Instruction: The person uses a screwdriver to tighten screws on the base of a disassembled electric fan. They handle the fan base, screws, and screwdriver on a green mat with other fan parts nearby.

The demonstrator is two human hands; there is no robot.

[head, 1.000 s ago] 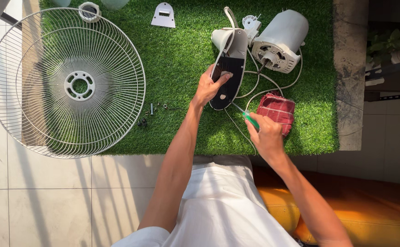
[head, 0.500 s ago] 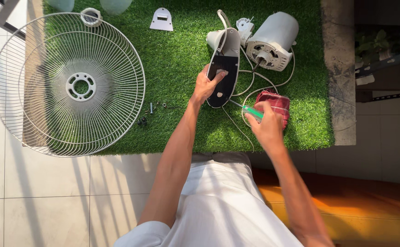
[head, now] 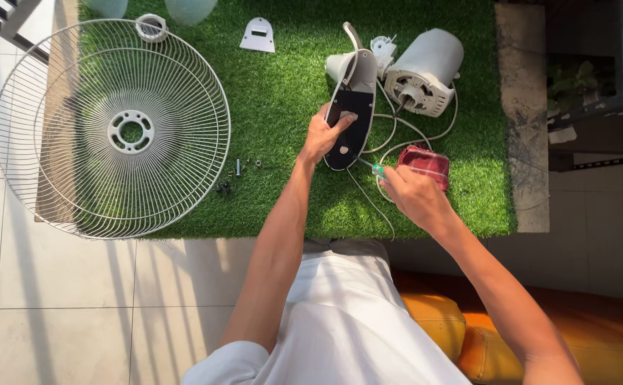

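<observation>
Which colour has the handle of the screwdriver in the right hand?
Green, seen in the head view: screwdriver in right hand.

The dark oval housing (head: 350,114) now stands more upright, its long axis closer to straight near-to-far than a second ago, when it leaned to the right. The right hand (head: 415,196) has drawn in toward the housing's near end, and the green-handled screwdriver (head: 375,169) in it now reaches that lower tip. The left hand (head: 325,135) has shifted with the housing, gripping its left edge.
</observation>
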